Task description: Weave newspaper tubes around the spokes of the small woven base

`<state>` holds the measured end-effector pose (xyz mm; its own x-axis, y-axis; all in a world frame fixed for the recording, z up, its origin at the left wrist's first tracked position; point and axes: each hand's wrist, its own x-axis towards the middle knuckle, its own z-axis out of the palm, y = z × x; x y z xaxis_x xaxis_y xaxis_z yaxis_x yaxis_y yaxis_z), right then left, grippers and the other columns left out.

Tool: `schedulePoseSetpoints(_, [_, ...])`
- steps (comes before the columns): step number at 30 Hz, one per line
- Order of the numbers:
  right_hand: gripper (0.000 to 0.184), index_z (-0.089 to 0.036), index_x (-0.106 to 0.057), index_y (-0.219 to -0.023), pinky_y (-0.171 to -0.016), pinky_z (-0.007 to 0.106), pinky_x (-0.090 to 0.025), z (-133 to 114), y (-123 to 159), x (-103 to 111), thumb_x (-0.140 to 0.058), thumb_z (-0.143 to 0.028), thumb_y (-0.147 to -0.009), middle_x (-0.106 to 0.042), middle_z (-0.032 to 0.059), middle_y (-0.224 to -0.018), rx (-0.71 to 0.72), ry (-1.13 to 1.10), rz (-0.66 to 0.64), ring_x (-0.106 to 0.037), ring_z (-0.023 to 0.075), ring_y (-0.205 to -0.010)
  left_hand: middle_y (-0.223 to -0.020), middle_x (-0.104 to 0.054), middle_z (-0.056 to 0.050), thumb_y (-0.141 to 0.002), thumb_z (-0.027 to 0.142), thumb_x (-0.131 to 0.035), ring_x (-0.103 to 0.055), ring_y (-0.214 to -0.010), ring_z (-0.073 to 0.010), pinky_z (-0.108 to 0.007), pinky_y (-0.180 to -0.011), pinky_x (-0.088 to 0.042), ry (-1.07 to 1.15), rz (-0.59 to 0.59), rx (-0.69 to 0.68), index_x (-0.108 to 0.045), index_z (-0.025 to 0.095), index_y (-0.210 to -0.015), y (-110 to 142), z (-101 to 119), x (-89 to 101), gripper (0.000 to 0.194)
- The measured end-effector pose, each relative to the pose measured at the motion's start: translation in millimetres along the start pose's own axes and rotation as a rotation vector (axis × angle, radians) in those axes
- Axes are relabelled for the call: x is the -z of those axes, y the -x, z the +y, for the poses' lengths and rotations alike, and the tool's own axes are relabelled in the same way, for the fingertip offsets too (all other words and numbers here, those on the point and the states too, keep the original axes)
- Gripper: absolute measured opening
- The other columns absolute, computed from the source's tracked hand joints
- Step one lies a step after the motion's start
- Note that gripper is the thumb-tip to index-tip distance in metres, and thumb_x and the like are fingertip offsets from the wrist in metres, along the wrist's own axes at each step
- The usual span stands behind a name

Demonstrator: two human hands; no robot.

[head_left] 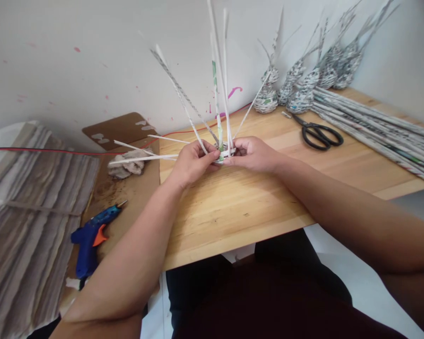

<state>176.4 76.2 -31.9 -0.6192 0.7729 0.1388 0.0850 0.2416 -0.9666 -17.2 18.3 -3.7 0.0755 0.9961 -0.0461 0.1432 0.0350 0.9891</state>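
Both hands are in a close pinch, thumbs nearly meeting: the left hand (194, 162) has thumb and fingers closed on the near left edge of a small paper base (222, 159), and the right hand (252, 153) pinches its right side. Fingers hide a good chunk of it. The base sits mid-frame just above the tabletop; can't tell if it's touching. Thin rolled-paper spokes (215, 77) splay out of it, mostly up, a few off left. It's all on a pale wood tabletop (226, 212). Black-handled scissors (305, 125) and paper tubes (374, 129) lie right, woven paper pieces (305, 92) stand upper right, blue glue gun (88, 249) lower left, paint-flecked white wall (92, 70) behind.
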Motion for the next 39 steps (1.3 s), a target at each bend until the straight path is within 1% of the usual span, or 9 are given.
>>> schedulePoseSetpoints(3, [0.028, -0.015, -0.071, -0.091, -0.07, 0.029, -0.051, -2.7, 0.2, 0.7, -0.082, -0.03, -0.069, -0.072, 0.0022, -0.082, -0.027, -0.014, -0.034, -0.064, 0.017, -0.075, -0.07, -0.066, -0.001, -0.078, 0.025, -0.077, -0.069, -0.062, -0.0138, -0.027, -0.063, -0.059, 0.001, -0.009, 0.007, -0.058, 0.014, -0.08, -0.2, -0.6, -0.1, 0.022])
schedulePoseSetpoints(7, [0.029, -0.016, -0.07, -0.09, -0.069, 0.028, -0.051, -5.2, 0.9, 1.8, -0.083, -0.029, -0.067, -0.071, 0.0008, -0.079, -0.031, -0.022, -0.04, -0.063, 0.0156, -0.073, -0.07, -0.066, -0.001, -0.079, 0.024, -0.075, -0.068, -0.062, -0.0137, -0.026, -0.061, -0.059, -0.044, -0.01, -0.028, -0.058, 0.014, -0.08, -1.3, -2.6, 0.2, 0.02])
schedulePoseSetpoints(13, [0.032, -0.016, -0.07, -0.089, -0.066, 0.026, -0.049, -0.4, -0.6, -1.2, -0.085, -0.03, -0.064, -0.07, 0.0003, -0.076, -0.033, -0.044, -0.009, -0.062, 0.015, -0.07, -0.07, -0.066, -0.001, -0.078, 0.025, -0.076, -0.068, -0.062, -0.0137, -0.027, -0.064, -0.059, -0.063, -0.015, -0.02, -0.059, 0.015, -0.079, -2.1, -4.2, 1.3, 0.02])
schedulePoseSetpoints(19, [0.033, -0.015, -0.072, -0.089, -0.065, 0.027, -0.048, 1.2, -1.4, 0.9, -0.085, -0.034, -0.066, -0.07, 0.0016, -0.076, -0.022, 0.052, -0.013, -0.062, 0.017, -0.071, -0.071, -0.065, -0.001, -0.076, 0.026, -0.077, -0.068, -0.065, -0.013, -0.026, -0.065, -0.059, -0.048, -0.029, -0.003, -0.059, 0.014, -0.079, -0.9, -1.4, 0.7, 0.022])
schedulePoseSetpoints(26, [0.026, -0.015, -0.073, -0.086, -0.066, 0.028, -0.049, 0.4, -2.3, 0.7, -0.083, -0.029, -0.067, -0.071, 0.0021, -0.075, -0.024, 0.116, 0.03, -0.063, 0.0176, -0.071, -0.075, -0.065, -0.002, -0.075, 0.028, -0.078, -0.067, -0.07, -0.0134, -0.029, -0.069, -0.06, -0.022, -0.031, -0.006, -0.06, 0.014, -0.078, 0.8, -0.9, 0.5, 0.024])
schedulePoseSetpoints(33, [0.02, -0.016, -0.071, -0.083, -0.068, 0.029, -0.049, -1.1, -2.7, -0.1, -0.081, -0.023, -0.068, -0.069, 0.0009, -0.073, -0.063, 0.048, 0.04, -0.062, 0.0171, -0.07, -0.078, -0.065, -0.002, -0.076, 0.028, -0.077, -0.067, -0.072, -0.0136, -0.029, -0.069, -0.059, -0.048, -0.034, -0.049, -0.062, 0.014, -0.079, 0.7, -2.2, 1.6, 0.021])
schedulePoseSetpoints(39, [0.025, -0.017, -0.071, -0.082, -0.067, 0.029, -0.049, -0.8, -2.6, 0.7, -0.085, -0.028, -0.065, -0.068, 0.0009, -0.072, -0.075, 0.004, 0.026, -0.062, 0.018, -0.072, -0.072, -0.064, 0.0, -0.072, 0.021, -0.076, -0.065, -0.067, -0.0128, -0.029, -0.068, -0.057, -0.054, -0.03, -0.037, -0.06, 0.016, -0.074, -1.7, -1.3, 1.2, 0.017])
